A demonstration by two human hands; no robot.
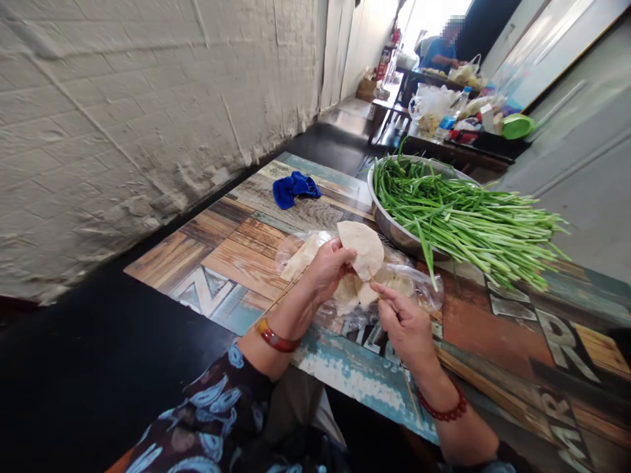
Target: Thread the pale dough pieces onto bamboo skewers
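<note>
Along the left side runs a pale, brick-patterned wall (148, 118), scuffed near its foot, with dark floor (148, 381) below it. Next comes the near corner of the wood-patterned counter (256, 249), partly covered by a patterned sleeve (211, 407) and the left forearm. Thin sticks (280, 297) show beside that forearm, which hides part of their length. Farther back lies a crumpled blue cloth (294, 189), well apart from the hands.

Near the middle, the left hand (328, 266) has its grip pinched on a pale sheet (362, 246), raised above a clear plastic bag (426, 289). More sheets (302, 257) lie at the bag; both hands and the shiny film obscure them, so their number is unclear. Just right, the right hand (407, 322) has its grip closed on a thin stick (373, 280) that meets the sheet's lower edge; whether it pierces the sheet cannot be told.

Behind and to the right, a metal basin (394, 226) crowds the work, its right rim buried under green stalks (468, 220) that overhang the counter. Beyond it, another person (436, 54) sits partly hidden behind bags (432, 105), a bottle (451, 117) and a green bowl (517, 126), all small and blurred.
</note>
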